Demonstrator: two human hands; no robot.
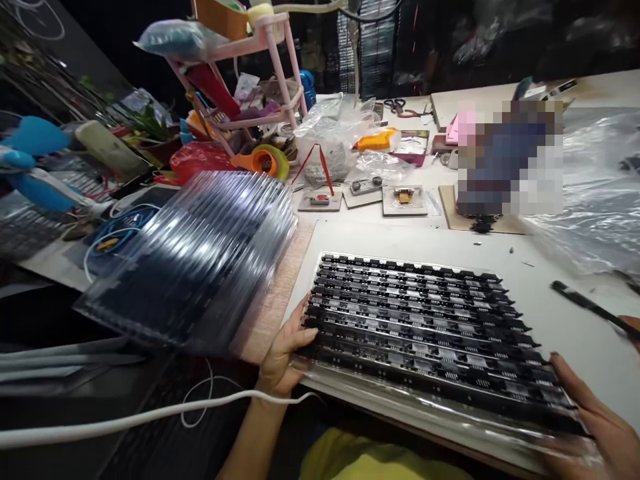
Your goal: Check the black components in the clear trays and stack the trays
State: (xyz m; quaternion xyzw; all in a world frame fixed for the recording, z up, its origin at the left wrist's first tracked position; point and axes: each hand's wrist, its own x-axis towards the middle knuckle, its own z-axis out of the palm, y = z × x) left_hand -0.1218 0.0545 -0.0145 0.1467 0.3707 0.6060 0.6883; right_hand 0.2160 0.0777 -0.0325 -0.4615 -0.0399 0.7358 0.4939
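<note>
Tray: a clear plastic tray (400, 398) is at the near edge of the white worktop (360, 233). I can't tell if its bottom touches.
In the tray: many small black plastic parts (435, 385) sit in long rows, side by side.
Left hand: the left hand (287, 350) is bent round the tray's left end, thumb on top, holding it.
Right hand: the right hand (595, 407) is curled round the other end, holding it too. Its fingers underneath are hard to see.
Spill: if one end dips or gets a bump, the black parts could slide out. The thin tray might bend too.
Cord: a white cord (150, 417) runs by the left wrist. It could catch the arm and jerk the tray.
Tray pile: a tall pile of clear trays (200, 260) is on the left. What is inside is too shiny to tell.
Bag: a see-through bag (325, 133) sits at the back, full of small pale things.
Rack: a pink rack (280, 60) holds a bluish bag (175, 39) on top.
</note>
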